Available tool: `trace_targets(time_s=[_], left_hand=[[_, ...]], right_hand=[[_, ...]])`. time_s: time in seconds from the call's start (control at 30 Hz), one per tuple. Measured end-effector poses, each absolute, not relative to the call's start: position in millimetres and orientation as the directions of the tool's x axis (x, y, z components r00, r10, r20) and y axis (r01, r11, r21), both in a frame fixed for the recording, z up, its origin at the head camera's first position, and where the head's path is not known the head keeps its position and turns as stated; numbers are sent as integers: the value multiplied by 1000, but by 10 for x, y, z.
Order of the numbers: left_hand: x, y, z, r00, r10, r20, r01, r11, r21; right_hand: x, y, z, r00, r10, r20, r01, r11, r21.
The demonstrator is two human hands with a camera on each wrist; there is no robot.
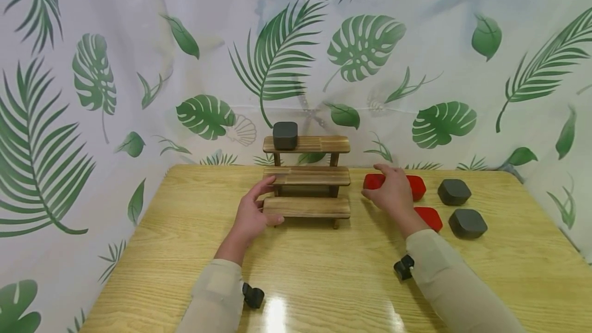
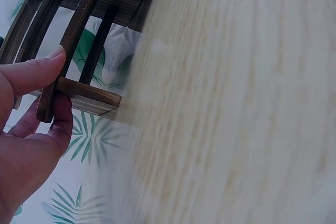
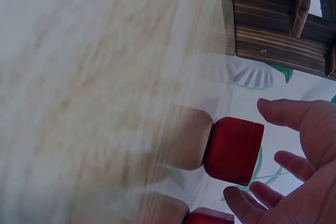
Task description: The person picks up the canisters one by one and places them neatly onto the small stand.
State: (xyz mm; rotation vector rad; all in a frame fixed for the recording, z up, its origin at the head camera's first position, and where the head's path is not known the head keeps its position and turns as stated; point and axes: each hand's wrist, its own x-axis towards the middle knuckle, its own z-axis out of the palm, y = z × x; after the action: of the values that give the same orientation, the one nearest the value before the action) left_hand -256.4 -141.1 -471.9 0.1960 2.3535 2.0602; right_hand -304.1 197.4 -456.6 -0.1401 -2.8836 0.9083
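Red container point(image 1: 372, 181), right of head-frame centre: probably light, stiff, slick-sided, best taken by opposite walls; right hand point(image 1: 393, 193) spread wide beside it, left hand point(image 1: 251, 217) pinching wooden stand point(image 1: 307, 207).

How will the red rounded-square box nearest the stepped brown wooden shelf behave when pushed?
The red box is probably stiff, given its undented sides; its smooth sheen may make it slippery. Its squarish shape suggests little rolling.

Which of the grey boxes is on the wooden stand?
The grey box near the left end of the top shelf; the other two grey boxes sit on the table.
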Motion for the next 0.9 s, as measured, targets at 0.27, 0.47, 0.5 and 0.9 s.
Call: trace_targets(time_s=[0.27, 0.47, 0.5, 0.9], left_hand=[[-2564, -1402, -4717, -993, 94, 65, 77, 129, 989], [-2557, -1402, -4712, -994, 92, 60, 72, 127, 989], [-2556, -1400, -4711, -994, 92, 62, 73, 128, 989], [-2556, -1401, -4718, -993, 92, 68, 78, 121, 990]], right_hand=[[-3065, 1975, -4601, -991, 119, 56, 62, 799, -598], [-3086, 1966, -4624, -991, 126, 43, 74, 790, -609], [-3088, 1962, -4626, -991, 126, 41, 75, 789, -609], [-3095, 1962, -4694, -992, 116, 46, 66, 798, -599]])
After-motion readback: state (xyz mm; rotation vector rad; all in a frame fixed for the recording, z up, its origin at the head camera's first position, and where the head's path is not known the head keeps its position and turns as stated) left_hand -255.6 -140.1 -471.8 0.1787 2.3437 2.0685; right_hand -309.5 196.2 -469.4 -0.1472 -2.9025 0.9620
